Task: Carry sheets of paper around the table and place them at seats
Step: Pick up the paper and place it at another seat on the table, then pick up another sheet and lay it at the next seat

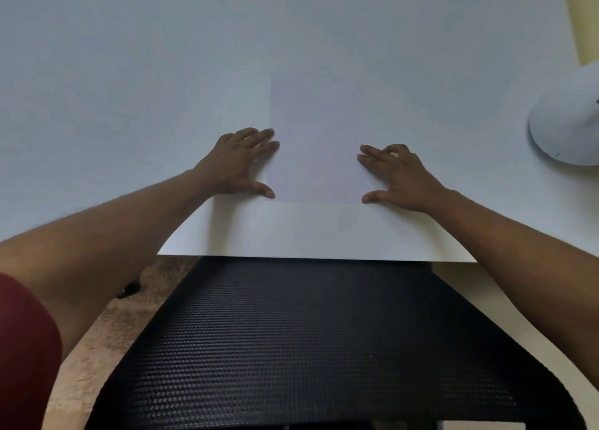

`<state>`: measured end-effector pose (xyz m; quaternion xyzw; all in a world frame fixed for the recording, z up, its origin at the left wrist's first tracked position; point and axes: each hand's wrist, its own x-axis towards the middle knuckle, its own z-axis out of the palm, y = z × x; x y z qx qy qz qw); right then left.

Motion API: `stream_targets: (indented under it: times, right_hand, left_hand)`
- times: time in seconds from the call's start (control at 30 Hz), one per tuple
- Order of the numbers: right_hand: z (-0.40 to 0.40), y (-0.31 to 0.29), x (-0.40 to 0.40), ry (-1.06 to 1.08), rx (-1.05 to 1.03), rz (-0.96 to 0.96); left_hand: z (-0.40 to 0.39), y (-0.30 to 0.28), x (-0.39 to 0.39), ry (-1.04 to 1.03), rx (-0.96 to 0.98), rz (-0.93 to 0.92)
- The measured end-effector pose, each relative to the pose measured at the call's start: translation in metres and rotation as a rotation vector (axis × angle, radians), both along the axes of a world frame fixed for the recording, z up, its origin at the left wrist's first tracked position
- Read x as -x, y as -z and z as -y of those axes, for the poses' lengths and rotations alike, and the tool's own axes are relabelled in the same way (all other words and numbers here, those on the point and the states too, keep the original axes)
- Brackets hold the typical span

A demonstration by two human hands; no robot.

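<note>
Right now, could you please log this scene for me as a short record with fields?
setting: white table, black mesh chair pushed in at its near edge
paper: one sheet flat on the table, its near edge at the table edge
left hand: fingers straight, touching the sheet's left edge
right hand: fingers straight, touching the sheet's right edge
other: white rounded object at far right, partly cut off

Both bare forearms are stretched forward, converging toward twelve o'clock. The left hand (240, 162) is laid flat, palm down, fingers straightened toward two o'clock, thumb spread toward four. The right hand (397, 173) is laid flat likewise, fingers directed toward ten o'clock, thumb toward eight. A red sleeve (22, 348) is seen at the left upper arm.
</note>
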<state>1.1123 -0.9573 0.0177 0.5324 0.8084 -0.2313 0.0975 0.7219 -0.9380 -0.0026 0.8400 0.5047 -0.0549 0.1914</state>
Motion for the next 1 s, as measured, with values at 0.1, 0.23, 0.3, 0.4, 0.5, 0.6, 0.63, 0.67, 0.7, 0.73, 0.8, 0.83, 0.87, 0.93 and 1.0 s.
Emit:
stream_targets:
  times: [0.1,0.23,0.3,0.4,0.5,0.6,0.63,0.67,0.7,0.73,0.8,0.83,0.87,0.93,1.0]
  right_hand:
    - [0.001,-0.002,0.001,0.003,0.008,-0.004]
    - [0.001,-0.005,0.002,0.007,0.000,-0.002]
    - [0.002,-0.006,0.004,0.007,-0.003,0.003]
    - [0.000,-0.010,0.006,0.045,0.030,-0.031]
    - [-0.008,-0.024,0.010,0.148,0.002,-0.257]
    - [-0.011,-0.050,0.016,0.346,-0.135,-0.432]
    - [-0.008,-0.063,0.018,0.404,-0.198,-0.450]
    - [-0.006,-0.075,0.020,0.436,-0.252,-0.442]
    - [-0.008,-0.077,0.024,0.457,-0.288,-0.420]
    - [-0.004,-0.091,0.027,0.457,-0.335,-0.378]
    - [-0.001,-0.107,0.037,0.414,-0.420,-0.279]
    - [0.004,-0.123,0.042,0.379,-0.487,-0.233]
    - [0.009,-0.138,0.048,0.338,-0.547,-0.184]
    - [0.015,-0.146,0.061,0.273,-0.674,-0.120]
    - [0.020,-0.156,0.075,0.264,-0.754,-0.069]
  left_hand:
    - [0.000,0.001,0.000,0.007,-0.010,0.000]
    - [-0.001,0.002,0.001,0.008,-0.021,-0.003]
    - [0.000,0.001,0.001,0.004,-0.007,0.002]
    - [0.002,-0.004,-0.001,-0.028,0.053,0.040]
    - [0.002,-0.019,-0.003,-0.059,0.124,0.095]
    - [0.001,-0.039,-0.005,-0.086,0.122,0.169]
    - [0.001,-0.050,-0.007,-0.078,0.080,0.183]
    - [0.000,-0.061,-0.009,-0.050,0.028,0.184]
    - [-0.003,-0.063,-0.011,-0.048,-0.007,0.178]
    - [-0.003,-0.075,-0.014,-0.036,-0.068,0.170]
    - [-0.004,-0.089,-0.023,-0.023,-0.168,0.137]
    - [-0.001,-0.103,-0.028,-0.034,-0.251,0.124]
    - [-0.001,-0.118,-0.032,-0.026,-0.329,0.108]
    - [0.004,-0.132,-0.039,-0.067,-0.425,0.112]
    - [0.007,-0.148,-0.044,-0.080,-0.506,0.112]
